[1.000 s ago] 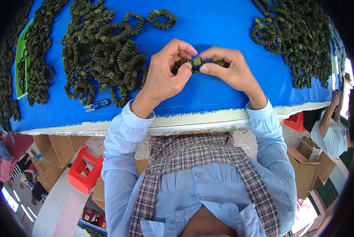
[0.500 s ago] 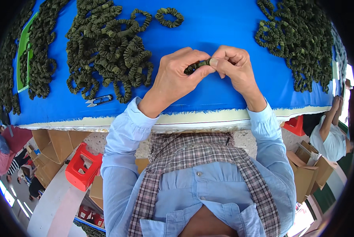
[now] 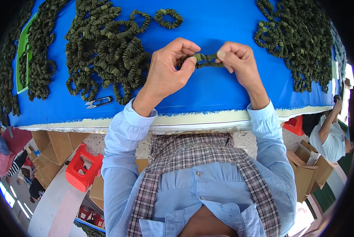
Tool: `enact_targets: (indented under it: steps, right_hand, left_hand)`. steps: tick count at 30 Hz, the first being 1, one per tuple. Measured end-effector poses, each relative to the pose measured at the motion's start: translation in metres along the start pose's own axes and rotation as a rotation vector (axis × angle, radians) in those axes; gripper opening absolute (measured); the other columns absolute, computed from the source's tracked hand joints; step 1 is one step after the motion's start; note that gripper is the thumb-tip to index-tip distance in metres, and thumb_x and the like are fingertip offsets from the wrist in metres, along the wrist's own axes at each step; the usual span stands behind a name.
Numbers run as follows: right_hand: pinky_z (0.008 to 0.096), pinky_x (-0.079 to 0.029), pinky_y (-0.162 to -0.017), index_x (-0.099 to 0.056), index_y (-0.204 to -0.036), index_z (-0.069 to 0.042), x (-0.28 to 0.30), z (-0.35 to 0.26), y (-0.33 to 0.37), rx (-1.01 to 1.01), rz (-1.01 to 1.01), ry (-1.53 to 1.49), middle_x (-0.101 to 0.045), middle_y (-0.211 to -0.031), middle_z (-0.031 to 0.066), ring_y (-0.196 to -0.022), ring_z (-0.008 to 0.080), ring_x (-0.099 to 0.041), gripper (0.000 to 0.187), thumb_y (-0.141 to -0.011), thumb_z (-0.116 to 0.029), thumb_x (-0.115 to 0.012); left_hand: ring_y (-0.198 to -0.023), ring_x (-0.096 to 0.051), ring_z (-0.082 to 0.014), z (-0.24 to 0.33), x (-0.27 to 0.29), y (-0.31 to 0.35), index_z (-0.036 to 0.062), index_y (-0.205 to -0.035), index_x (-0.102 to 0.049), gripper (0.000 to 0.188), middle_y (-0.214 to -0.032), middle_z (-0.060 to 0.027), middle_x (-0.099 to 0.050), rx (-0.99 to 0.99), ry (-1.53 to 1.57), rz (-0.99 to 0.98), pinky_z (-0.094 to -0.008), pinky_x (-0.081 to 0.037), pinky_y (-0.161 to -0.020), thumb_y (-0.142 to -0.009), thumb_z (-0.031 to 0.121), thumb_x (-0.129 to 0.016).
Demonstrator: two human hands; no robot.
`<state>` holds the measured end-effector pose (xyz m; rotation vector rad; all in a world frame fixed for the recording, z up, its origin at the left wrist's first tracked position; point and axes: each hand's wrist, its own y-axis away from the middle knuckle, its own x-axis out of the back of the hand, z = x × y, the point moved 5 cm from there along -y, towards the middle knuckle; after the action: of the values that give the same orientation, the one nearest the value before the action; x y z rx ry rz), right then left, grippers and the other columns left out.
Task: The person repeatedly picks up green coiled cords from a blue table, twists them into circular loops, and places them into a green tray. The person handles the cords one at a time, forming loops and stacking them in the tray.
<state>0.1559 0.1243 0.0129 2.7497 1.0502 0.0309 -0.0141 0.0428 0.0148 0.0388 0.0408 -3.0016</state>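
A dark green hair scrunchie (image 3: 207, 61) is stretched sideways between my two hands, just above the blue cloth. My left hand (image 3: 170, 67) pinches its left end between thumb and fingers, partly hiding that end. At the other end, the thumb and fingertips of my right hand (image 3: 238, 61) grip the gathered fabric. To the left lies a large heap of matching scrunchies (image 3: 106, 47), its edge close beside my left wrist. One single scrunchie (image 3: 168, 18) rests apart, beyond my hands. Thread snips (image 3: 99, 102) lie on the cloth below the heap.
More scrunchies are piled at the right (image 3: 305, 43) and far left (image 3: 41, 51), where a green tray (image 3: 22, 65) shows. The table's edge (image 3: 200, 122) runs before me. Red stools (image 3: 82, 168), cardboard boxes (image 3: 305, 170) and a person at the right (image 3: 330, 132) are around.
My hands have moved apart, pulling the scrunchie from a bunched pinch into a stretched loop. My left hand shifted slightly left and my right hand slightly right.
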Motion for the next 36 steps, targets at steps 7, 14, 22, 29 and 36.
enact_targets:
  steps: [7, 14, 22, 29, 36]
  right_hand:
    - [0.0195, -0.033, -0.048, -0.063, -0.095, -0.004, -0.024, -0.008, 0.004, -0.01, -0.202, 0.099, -0.057, -0.067, -0.0019, -0.058, 0.0024, -0.047, 0.02, -0.095, -0.023, -0.058]
    - [0.0198, -0.033, -0.052, -0.061, -0.095, -0.003, -0.027, -0.008, 0.005, -0.113, -0.147, -0.103, -0.059, -0.07, 0.0002, -0.059, 0.0034, -0.047, 0.023, -0.094, -0.025, -0.059]
    - [0.0203, -0.025, -0.049, -0.062, -0.08, -0.001, -0.003, -0.002, 0.003, -0.012, 0.068, -0.349, -0.05, -0.06, -0.0035, -0.052, 0.0024, -0.037, 0.015, -0.087, -0.015, -0.061]
    - [0.0205, -0.029, -0.05, -0.063, -0.081, -0.002, -0.023, -0.002, 0.006, -0.075, 0.015, -0.235, -0.053, -0.064, -0.0028, -0.054, 0.003, -0.04, 0.012, -0.087, -0.011, -0.061]
    - [0.0196, -0.027, -0.048, -0.061, -0.077, -0.005, -0.031, -0.007, 0.007, -0.043, 0.021, -0.148, -0.051, -0.06, -0.0033, -0.052, 0.0025, -0.039, 0.016, -0.089, -0.016, -0.06]
  left_hand:
    - [-0.085, -0.06, -0.011, -0.006, -0.013, 0.002, -0.0023, -0.111, -0.054, 0.023, -0.097, -0.0079, -0.062, 0.001, 0.159, -0.061, -0.024, -0.052, -0.074, -0.089, 0.0, -0.06]
    - [-0.083, -0.059, -0.0134, -0.005, -0.009, -0.002, -0.0027, -0.112, -0.052, 0.022, -0.096, -0.0088, -0.06, -0.029, 0.356, -0.058, -0.0276, -0.051, -0.075, -0.093, 0.007, -0.056]
    - [-0.046, -0.03, -0.0035, -0.012, -0.01, 0.0, -0.0024, -0.102, -0.054, 0.019, -0.058, 0.0001, -0.043, 0.231, 0.925, -0.123, -0.0226, -0.024, -0.04, -0.088, 0.0, -0.042]
    - [-0.051, -0.035, 0.0007, -0.001, -0.014, 0.003, 0.0043, -0.104, -0.067, 0.028, -0.056, 0.006, -0.048, 0.054, 0.148, -0.021, -0.0211, -0.026, -0.042, -0.079, 0.013, -0.075]
    - [-0.061, -0.055, -0.0008, -0.004, -0.01, 0.005, 0.0025, -0.092, -0.072, 0.021, -0.072, -0.0002, -0.066, -0.025, -0.064, 0.063, -0.0149, -0.039, -0.052, -0.075, 0.009, -0.08]
